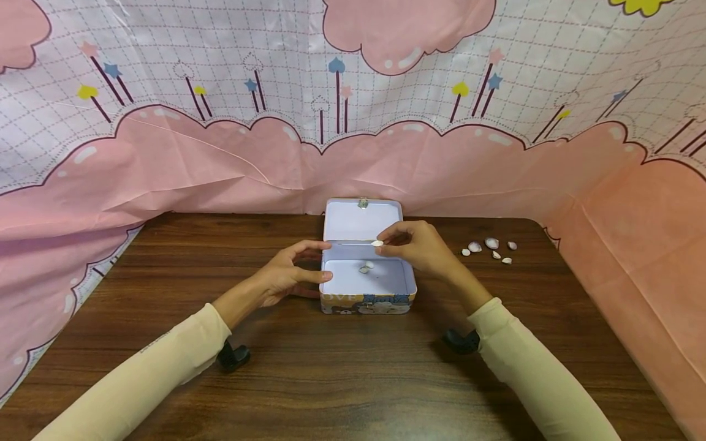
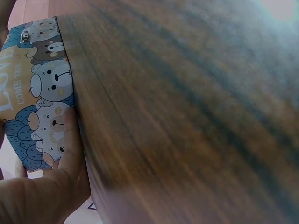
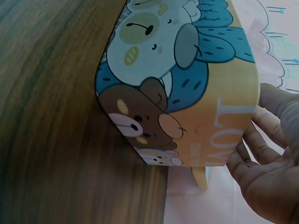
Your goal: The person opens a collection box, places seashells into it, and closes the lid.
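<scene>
A tin box [image 1: 366, 304] printed with cartoon bears stands on the table, its lid [image 1: 363, 222] raised at the back. My left hand [image 1: 288, 269] holds the box by its left side, thumb over the rim; in the left wrist view a finger lies along the printed wall. Over the right part of the box, my right hand [image 1: 416, 245] pinches a small white seashell [image 1: 377, 243] between thumb and fingers. Inside the box lie two small shells [image 1: 364, 269]. The right wrist view shows that hand beside the bear-printed wall, with the shell hidden.
Several loose seashells [image 1: 491, 244] lie on the wooden table [image 1: 331, 380] to the right of the box. A pink-and-white patterned cloth [image 1: 248, 165] hangs behind the table and along its sides. Dark wrist-camera mounts [image 1: 462, 342] sit under both wrists.
</scene>
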The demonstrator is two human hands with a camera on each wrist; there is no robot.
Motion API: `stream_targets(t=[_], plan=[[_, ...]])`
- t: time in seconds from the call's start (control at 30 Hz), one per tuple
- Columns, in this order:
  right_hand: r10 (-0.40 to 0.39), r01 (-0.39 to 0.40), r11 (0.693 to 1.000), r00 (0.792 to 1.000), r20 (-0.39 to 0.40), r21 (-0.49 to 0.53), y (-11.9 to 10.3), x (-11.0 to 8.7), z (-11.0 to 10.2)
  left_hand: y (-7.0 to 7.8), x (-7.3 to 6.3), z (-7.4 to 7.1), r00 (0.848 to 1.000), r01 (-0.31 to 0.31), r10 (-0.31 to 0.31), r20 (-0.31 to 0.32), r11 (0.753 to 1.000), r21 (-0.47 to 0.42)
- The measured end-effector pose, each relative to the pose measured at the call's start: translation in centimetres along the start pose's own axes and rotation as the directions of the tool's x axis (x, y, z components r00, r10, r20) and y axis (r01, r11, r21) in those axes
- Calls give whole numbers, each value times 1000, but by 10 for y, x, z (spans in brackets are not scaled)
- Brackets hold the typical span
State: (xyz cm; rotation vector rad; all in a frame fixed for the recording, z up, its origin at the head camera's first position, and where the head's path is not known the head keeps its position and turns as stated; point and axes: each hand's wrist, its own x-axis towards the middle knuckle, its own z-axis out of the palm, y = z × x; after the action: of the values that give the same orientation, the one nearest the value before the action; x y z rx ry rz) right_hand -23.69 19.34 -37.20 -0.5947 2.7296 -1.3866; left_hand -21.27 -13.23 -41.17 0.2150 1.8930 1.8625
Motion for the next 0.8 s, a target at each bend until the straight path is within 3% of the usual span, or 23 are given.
stream_targets(t=[0.33,0.8], plan=[[-4,4,1000,1000,-15,-3,0,-2,3,-1,1,0,1000,3,-3,-4,1000,4],[13,-15,1000,996,-83,-17,8,-15,-19,1,-1,0,1000,-5,5,8,1000,13]])
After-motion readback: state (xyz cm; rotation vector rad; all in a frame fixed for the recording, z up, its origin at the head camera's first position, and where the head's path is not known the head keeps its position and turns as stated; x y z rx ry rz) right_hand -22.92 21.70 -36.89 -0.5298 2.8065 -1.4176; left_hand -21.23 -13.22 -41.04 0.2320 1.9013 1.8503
